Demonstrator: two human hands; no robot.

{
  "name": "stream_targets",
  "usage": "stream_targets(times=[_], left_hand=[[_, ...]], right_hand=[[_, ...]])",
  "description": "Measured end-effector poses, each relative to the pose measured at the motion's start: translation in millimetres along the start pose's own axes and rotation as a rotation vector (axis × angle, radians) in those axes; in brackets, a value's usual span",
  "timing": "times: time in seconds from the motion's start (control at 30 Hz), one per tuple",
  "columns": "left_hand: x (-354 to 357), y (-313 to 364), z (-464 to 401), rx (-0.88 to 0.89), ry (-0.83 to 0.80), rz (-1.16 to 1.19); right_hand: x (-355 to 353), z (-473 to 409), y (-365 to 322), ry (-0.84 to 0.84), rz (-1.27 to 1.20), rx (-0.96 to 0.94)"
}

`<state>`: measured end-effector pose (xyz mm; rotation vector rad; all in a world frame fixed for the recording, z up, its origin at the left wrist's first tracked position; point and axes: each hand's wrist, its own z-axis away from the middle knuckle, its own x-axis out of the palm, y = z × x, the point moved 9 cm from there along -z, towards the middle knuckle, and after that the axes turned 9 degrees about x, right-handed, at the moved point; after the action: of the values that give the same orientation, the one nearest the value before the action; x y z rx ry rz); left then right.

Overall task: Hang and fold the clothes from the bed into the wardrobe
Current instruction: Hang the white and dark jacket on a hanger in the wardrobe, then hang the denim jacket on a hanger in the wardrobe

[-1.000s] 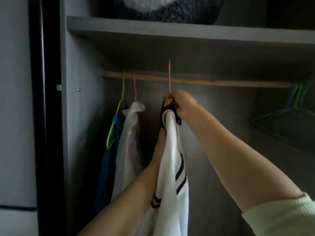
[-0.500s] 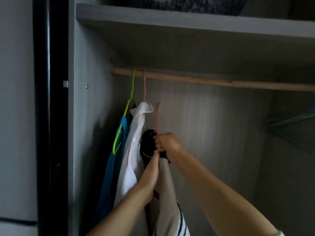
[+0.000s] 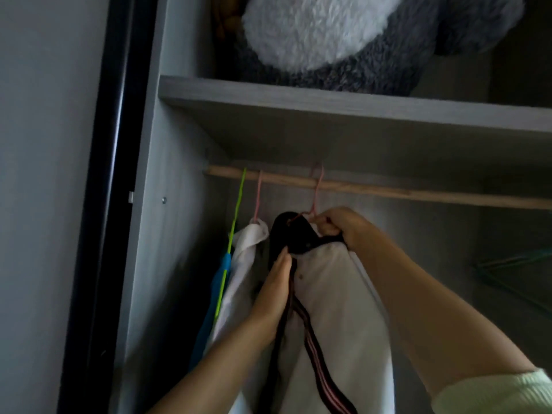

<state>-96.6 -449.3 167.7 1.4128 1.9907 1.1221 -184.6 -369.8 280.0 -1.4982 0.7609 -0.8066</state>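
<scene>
1. Step: hanging the jacket (image 3: 337,294); its pink hanger (image 3: 317,192) hook sits over the rail (image 3: 418,194), above the fingers.
2. Right hand (image 3: 340,227) pinches the hanger base and collar; left hand (image 3: 276,291) grips the front edge below.
3. Next: let go, straighten.
4. Half a second ago the hook was below the rail.

You are looking at a bare, pale wooden rail (image 3: 388,191) with a matt finish, under a shelf (image 3: 328,100) of grey wood-grain laminate, also matt. The white jacket (image 3: 337,309) is soft cloth with dark, striped knit trim; its thin pink hanger (image 3: 317,192) looks like smooth plastic or coated wire, you cannot tell which. The plush toy (image 3: 328,34) above is shaggy grey and white fleece. The door frame (image 3: 104,204) is glossy black.
</scene>
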Motion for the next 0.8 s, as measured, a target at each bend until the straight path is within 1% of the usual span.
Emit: stream_targets(times=[0.07,0.1,0.13,0.17,0.27,0.33,0.4,0.5,0.6,0.7,0.77,0.8], left_hand=[[-12,-19,2,-0.062,0.044,0.013],[-15,-23,5,-0.082,0.072,0.042],[-16,-24,8,-0.08,0.087,0.059],[-16,-22,11,-0.067,0.091,0.065],[-10,-7,16,-0.031,0.063,0.049],[-13,8,17,0.033,0.095,0.036],[-17,19,17,0.051,0.136,0.057],[1,34,18,0.056,0.066,0.004],[30,69,30,0.215,-0.007,-0.118],[82,105,61,0.409,-0.069,-0.212],[125,107,85,0.487,-0.134,-0.229],[152,102,100,0.496,-0.188,-0.224]], right_hand=[[-11,-2,24,-0.006,0.05,0.05],[-12,-4,32,-0.034,0.003,0.069],[-9,-4,33,-0.039,-0.024,0.059],[-7,-4,30,-0.019,0.0,0.025],[-13,-1,19,0.161,0.305,-0.117],[-23,8,12,0.252,0.454,-0.224],[-38,21,13,0.315,0.562,-0.305],[-64,59,10,0.4,0.663,-0.403],[-84,110,3,0.455,0.745,-0.505],[-102,177,10,0.542,0.96,-0.592],[-122,217,29,0.593,1.11,-0.569],[-143,240,44,0.631,1.174,-0.514]])
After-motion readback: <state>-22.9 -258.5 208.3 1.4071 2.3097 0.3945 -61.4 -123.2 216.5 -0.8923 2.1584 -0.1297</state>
